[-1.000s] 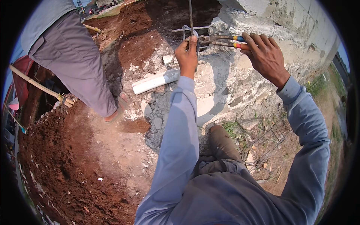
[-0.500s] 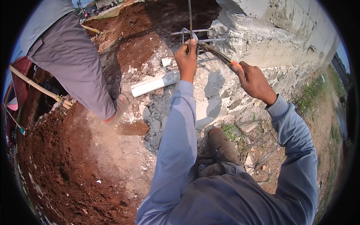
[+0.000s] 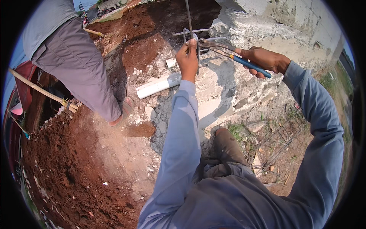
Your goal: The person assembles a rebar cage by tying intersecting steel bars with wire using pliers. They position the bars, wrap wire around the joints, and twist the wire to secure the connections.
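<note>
My left hand (image 3: 187,63) pinches an upright steel rod (image 3: 188,16) where it meets a bent metal stirrup (image 3: 185,33) and bars sticking out of broken concrete. To its right, my right hand (image 3: 265,59) grips long-handled pincers (image 3: 249,65), one handle sleeved in blue with a yellow band. The two handles stand apart. The pincers' head is at the rod and stirrup, just right of my left fingers; whether the jaws bite on wire is too small to tell.
A broken concrete wall (image 3: 263,32) rises at the right. A white pipe (image 3: 158,87) lies on rubble below my left hand. Another person's leg (image 3: 82,72) stands at the left, near red soil (image 3: 65,168) and a bamboo pole (image 3: 42,90). A wire grid (image 3: 284,131) lies lower right.
My right hand has swung outward to the right, and the pincers' handles have spread, with the blue one now in plain sight. My left hand stays on the rod, which leans slightly further left.
</note>
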A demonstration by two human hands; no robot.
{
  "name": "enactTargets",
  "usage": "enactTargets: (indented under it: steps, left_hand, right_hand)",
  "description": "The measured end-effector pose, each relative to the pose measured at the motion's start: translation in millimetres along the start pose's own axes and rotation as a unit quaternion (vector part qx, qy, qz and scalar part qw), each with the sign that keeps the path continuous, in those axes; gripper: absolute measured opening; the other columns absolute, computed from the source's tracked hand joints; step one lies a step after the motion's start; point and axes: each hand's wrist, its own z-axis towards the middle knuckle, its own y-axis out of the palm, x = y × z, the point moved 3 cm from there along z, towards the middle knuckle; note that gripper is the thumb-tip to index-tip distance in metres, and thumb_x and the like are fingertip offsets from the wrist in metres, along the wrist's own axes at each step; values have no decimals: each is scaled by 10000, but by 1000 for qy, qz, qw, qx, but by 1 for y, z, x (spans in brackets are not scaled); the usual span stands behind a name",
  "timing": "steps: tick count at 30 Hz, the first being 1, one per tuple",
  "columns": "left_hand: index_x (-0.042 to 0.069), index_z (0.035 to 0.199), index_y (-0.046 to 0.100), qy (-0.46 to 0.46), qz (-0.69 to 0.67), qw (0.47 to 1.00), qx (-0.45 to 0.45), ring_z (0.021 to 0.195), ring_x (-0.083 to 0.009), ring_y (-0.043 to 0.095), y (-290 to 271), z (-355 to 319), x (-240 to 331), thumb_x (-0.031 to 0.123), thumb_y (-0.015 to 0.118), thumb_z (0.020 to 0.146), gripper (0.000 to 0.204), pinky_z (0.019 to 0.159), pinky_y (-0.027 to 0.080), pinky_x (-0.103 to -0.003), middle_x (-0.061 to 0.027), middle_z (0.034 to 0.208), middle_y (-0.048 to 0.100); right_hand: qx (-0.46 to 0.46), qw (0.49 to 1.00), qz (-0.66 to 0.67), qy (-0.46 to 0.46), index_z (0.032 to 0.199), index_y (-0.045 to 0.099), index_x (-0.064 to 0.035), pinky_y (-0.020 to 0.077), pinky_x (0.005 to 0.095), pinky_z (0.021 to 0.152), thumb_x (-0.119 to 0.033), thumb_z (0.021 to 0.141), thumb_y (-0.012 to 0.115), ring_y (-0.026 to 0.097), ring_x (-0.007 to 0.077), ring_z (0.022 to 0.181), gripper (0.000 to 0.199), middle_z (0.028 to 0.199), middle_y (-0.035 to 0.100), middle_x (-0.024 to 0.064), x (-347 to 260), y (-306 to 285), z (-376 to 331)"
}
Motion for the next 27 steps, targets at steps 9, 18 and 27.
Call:
enactTargets:
  steps: [9,18,27]
  left_hand:
    - [30,864,708,23,-9,1000,-9,589,-57,437,-2,-4,10,458,602,961,451,529,353,-243,33,642,544]
    - [22,858,697,-19,-27,997,-66,566,-62,453,-10,2,10,449,587,972,455,521,358,-240,33,617,525]
    - [11,843,696,-1,23,999,-26,564,-73,431,-19,3,7,418,572,986,449,518,344,-270,22,592,501]
  right_hand:
    - [400,591,-618,-330,1129,548,-29,492,391,786,-306,913,634,589,252,963,361,1011,593,112,-31,15,-47]
    - [337,514,-733,-292,1113,594,32,540,335,611,-255,986,522,633,199,684,322,777,612,101,-47,25,-48]
    - [311,765,-509,-243,984,561,-5,425,420,468,-306,1019,483,536,305,466,313,601,551,166,-30,46,-41]
